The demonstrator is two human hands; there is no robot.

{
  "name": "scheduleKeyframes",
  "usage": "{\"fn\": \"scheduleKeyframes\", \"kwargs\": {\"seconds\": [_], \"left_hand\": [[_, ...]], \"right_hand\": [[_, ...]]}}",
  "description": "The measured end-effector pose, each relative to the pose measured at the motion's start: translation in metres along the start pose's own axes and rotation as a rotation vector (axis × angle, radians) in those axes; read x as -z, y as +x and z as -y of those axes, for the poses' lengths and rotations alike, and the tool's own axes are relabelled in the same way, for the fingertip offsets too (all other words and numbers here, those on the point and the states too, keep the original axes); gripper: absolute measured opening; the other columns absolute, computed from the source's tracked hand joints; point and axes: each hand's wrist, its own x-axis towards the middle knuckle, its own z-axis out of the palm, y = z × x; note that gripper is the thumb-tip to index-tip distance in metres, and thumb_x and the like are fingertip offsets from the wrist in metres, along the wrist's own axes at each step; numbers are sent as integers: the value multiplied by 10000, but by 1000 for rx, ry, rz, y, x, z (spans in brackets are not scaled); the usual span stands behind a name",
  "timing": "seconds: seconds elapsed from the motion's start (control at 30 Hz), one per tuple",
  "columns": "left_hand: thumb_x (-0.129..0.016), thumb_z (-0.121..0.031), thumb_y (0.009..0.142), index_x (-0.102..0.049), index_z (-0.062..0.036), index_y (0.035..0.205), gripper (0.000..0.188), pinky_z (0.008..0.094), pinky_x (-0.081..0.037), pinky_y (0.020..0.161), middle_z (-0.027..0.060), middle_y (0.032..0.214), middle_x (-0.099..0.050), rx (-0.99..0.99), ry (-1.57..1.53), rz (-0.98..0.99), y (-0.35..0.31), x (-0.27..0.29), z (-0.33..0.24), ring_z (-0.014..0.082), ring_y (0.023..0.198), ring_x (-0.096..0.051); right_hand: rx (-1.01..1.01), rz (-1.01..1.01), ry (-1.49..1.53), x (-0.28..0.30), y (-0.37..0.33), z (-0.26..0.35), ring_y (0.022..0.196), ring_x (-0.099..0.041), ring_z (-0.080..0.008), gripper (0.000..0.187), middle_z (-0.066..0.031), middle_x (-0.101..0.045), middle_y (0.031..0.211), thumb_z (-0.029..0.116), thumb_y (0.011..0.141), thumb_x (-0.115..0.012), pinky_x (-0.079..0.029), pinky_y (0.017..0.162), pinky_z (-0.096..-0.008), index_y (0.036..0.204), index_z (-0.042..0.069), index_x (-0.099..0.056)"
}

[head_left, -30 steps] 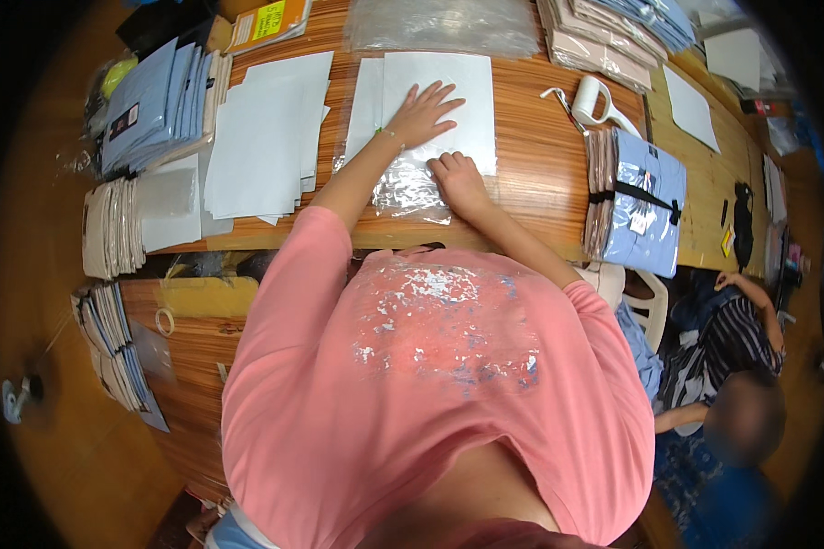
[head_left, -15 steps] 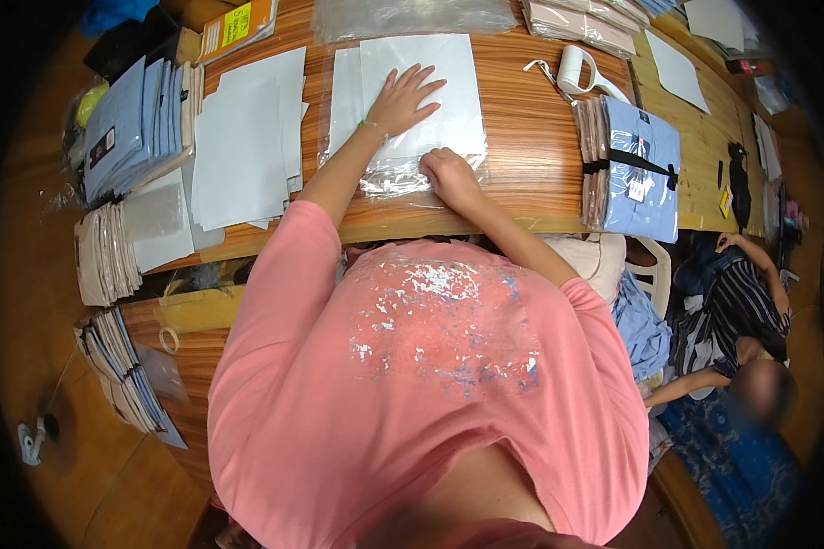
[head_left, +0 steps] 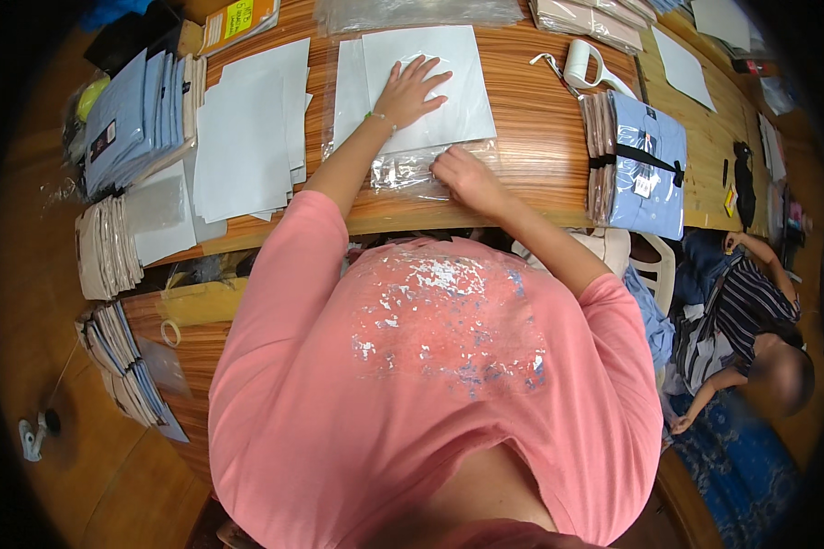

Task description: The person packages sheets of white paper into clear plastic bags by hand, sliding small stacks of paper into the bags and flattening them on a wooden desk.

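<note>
My left hand [head_left: 410, 94] lies flat with its fingers spread on a white sheet [head_left: 462, 73]. A second white sheet peeks out at its left. Clear plastic [head_left: 403, 174], a bag by its look, lies around the sheets; its crinkled near end sticks out past their lower edge. At that near end my right hand [head_left: 470, 179] is closed, fingertips bent onto the plastic. Exactly how the fingers grip it is partly hidden. Left of my left arm is an overlapping pile of white sheets [head_left: 250, 137].
Packed blue shirts [head_left: 645, 165] tied with black strap stand at right, near a white tape roller [head_left: 588, 69]. More folded blue garments [head_left: 133, 114] and beige packs [head_left: 107, 247] sit at left. Plastic bags [head_left: 417, 13] lie at the far edge. Another person [head_left: 741, 293] is at lower right.
My right hand has shifted slightly right along the plastic's near end, its elbow farther out. My left hand stays flat on the sheet. The other person's arm has moved lower.
</note>
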Motion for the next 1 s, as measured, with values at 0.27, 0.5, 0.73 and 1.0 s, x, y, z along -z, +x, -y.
{"fn": "scheduleKeyframes", "kwargs": {"seconds": [0.27, 0.5, 0.73, 1.0], "left_hand": [[-495, -486, 925, -446, -300, 1396, 508, 548, -163, 1130, 28, 1505, -323, -1, 25, 16, 1, 2, 0, 256, 1412, -235], [-486, -490, 928, -445, -302, 1394, 504, 538, -147, 1141, 19, 1507, -321, 8, 34, 36, 1, 0, 2, 242, 1416, -228], [-478, -468, 938, -423, -310, 1407, 498, 538, -123, 1149, 4, 1520, -297, 27, 54, 86, 6, 2, 1, 230, 1430, -196], [-478, -282, 954, -608, -160, 1243, 339, 377, -271, 1113, 87, 1364, -492, 81, -538, 101, 24, 51, -2, 283, 1319, -383]], "right_hand": [[-26, 98, 56, 11, -26, 27, 872, -518, -262, 160, -90, -533, 881, 65, 734, -553, -475, 767, -344, 890, 30, -539], [-137, 178, 87, 18, -24, 49, 922, -525, -297, 334, -113, -557, 959, -3, 628, -637, -470, 796, -379, 949, 17, -545], [-213, 160, 121, 1, -35, 56, 939, -563, -317, 392, -129, -564, 981, -16, 636, -639, -476, 775, -403, 1017, 32, -560], [-364, 81, 268, -10, -36, 49, 843, -577, -366, 227, -169, -575, 905, 3, 725, -571, -478, 720, -434, 953, 12, -565]]}}
